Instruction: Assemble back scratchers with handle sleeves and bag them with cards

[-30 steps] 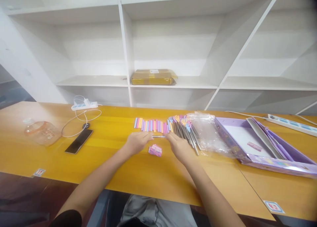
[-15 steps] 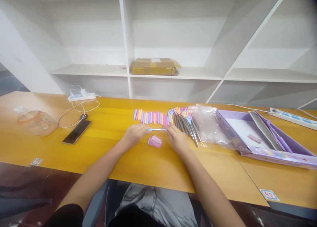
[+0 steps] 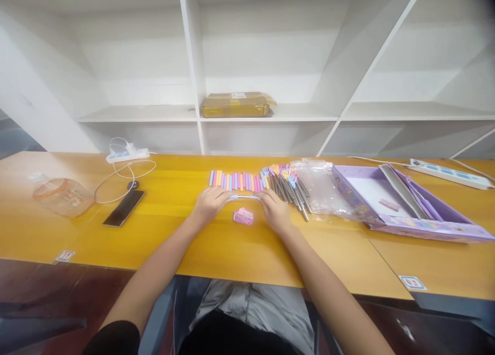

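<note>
Between my hands stretches a thin back scratcher (image 3: 245, 196) with a bare metal middle and light blue ends. My left hand (image 3: 211, 203) grips its left end and my right hand (image 3: 274, 206) its right end; the fingers partly cover both. Just beyond lies a row of blue, pink, yellow and purple handle sleeves (image 3: 235, 181). Right of my right hand is a heap of back scratchers (image 3: 290, 184) with coloured hand-shaped heads and dark rods. A small stack of pink cards (image 3: 243, 216) lies on the table nearer to me, between my forearms.
Clear plastic bags (image 3: 319, 190) lie beside a purple open box (image 3: 371, 222) on the right. To the left are a phone (image 3: 124, 209), a cable, a power strip (image 3: 127, 155) and a large clear bottle (image 3: 64, 195). White shelves behind hold a taped carton (image 3: 235, 106).
The view has shifted slightly. Both hands still grip the back scratcher's ends, and it sits a little closer to the row of sleeves.
</note>
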Action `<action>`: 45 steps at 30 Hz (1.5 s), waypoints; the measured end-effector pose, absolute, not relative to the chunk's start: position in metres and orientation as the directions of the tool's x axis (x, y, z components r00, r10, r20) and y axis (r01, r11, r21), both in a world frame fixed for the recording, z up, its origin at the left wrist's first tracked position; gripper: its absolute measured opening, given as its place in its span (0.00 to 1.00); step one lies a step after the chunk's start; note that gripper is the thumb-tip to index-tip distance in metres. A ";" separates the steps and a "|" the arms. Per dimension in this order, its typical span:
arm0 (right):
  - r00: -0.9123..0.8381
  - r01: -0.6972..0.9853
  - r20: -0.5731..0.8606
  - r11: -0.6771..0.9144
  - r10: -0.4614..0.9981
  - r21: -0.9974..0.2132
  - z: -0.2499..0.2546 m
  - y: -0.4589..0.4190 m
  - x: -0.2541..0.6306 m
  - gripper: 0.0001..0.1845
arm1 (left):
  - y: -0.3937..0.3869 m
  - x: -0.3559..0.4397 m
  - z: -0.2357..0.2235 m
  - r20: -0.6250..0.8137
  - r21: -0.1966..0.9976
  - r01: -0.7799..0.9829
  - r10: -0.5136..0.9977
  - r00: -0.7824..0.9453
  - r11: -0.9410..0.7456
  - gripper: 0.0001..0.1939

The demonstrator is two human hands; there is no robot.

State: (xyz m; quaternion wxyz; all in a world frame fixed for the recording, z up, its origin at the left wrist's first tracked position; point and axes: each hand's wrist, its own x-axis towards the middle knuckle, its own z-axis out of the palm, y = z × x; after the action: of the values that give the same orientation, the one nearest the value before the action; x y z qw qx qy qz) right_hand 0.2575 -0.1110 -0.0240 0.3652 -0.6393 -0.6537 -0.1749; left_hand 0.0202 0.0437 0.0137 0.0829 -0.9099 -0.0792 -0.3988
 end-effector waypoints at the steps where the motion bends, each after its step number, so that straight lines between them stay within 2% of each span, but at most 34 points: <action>1: 0.085 0.964 0.704 0.120 0.705 -0.236 -0.025 -0.111 0.257 0.19 | 0.045 0.020 0.013 0.739 -0.091 0.200 0.069 0.670 -0.976 0.13; 7: 0.071 0.964 0.693 0.129 0.717 -0.231 -0.027 -0.111 0.260 0.18 | 0.052 0.022 0.010 0.727 -0.085 0.156 0.046 0.685 -0.984 0.12; 14: 0.075 0.955 0.676 0.143 0.733 -0.261 -0.024 -0.108 0.260 0.18 | 0.056 0.021 0.004 0.708 -0.112 0.199 0.063 0.704 -0.974 0.16; 21: 0.029 0.957 0.705 0.184 0.709 -0.225 -0.015 -0.113 0.256 0.19 | 0.056 0.023 0.008 0.723 -0.174 0.190 0.006 0.691 -0.966 0.14; 31: 0.051 0.959 0.748 0.177 0.662 -0.221 -0.012 -0.119 0.258 0.18 | 0.042 0.024 0.008 0.693 -0.206 0.209 0.008 0.721 -0.956 0.16; 41: 0.045 0.952 0.725 0.191 0.687 -0.240 -0.005 -0.123 0.254 0.18 | 0.033 0.023 0.011 0.671 -0.137 0.178 0.041 0.740 -0.974 0.16; 45: 0.049 0.955 0.639 0.152 0.767 -0.255 0.015 -0.125 0.247 0.17 | 0.035 0.027 0.015 0.598 -0.052 0.209 0.137 0.790 -0.976 0.17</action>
State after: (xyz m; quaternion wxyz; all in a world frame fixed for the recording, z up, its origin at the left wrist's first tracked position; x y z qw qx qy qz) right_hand 0.2473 -0.1246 0.0155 0.3447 -0.6368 -0.6761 -0.1360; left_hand 0.0266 0.0349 0.0146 0.0580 -0.9443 -0.0917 -0.3108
